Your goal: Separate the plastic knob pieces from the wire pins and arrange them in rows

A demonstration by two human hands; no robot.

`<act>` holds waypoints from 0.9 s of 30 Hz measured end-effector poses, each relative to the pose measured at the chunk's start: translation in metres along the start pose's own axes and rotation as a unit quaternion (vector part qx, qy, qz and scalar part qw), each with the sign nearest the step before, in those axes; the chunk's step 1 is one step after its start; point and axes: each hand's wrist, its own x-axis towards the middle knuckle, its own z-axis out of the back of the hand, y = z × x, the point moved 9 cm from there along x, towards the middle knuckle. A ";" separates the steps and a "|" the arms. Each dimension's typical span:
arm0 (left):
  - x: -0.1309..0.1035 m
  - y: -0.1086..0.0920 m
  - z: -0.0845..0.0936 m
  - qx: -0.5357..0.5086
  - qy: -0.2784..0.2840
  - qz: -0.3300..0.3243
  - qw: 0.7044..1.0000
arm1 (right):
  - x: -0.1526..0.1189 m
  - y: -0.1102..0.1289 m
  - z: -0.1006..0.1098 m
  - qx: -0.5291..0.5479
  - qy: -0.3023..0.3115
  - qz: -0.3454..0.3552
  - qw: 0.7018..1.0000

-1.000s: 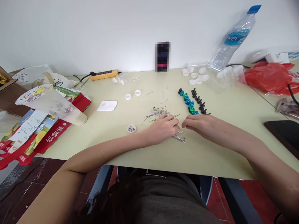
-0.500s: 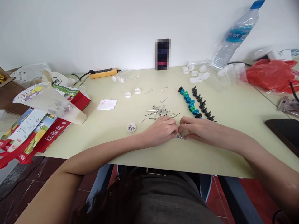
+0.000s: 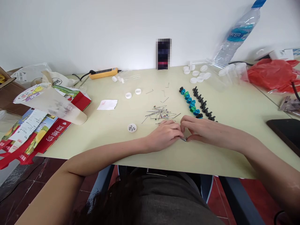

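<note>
My left hand is closed, its fingertips pinching a thin bent metal rod just above the table's near part. My right hand meets it fingertip to fingertip, with thumb and forefinger curled around the rod's bent end. Most of the rod is hidden by the fingers. Right behind my left hand lies a loose pile of thin metal rods, some with small coloured bits on them. Several L-shaped rods lie apart beyond the pile. A white cap holding tiny grey parts sits left of my left hand.
Blue, green and black knobs form a row beside black wing-shaped screws. White caps, clear tubes and a water bottle stand behind. At left are a plastic cup and cartons; at right, a dark phone-like slab.
Both hands have shifted slightly, the left one towards the right and nearer to me. Less metal shows between the fingers, where several prongs were visible before.
</note>
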 end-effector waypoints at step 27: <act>0.007 0.012 0.002 -0.011 -0.033 0.034 0.999 | 0.000 -0.017 -0.006 0.059 -0.013 -0.058 0.996</act>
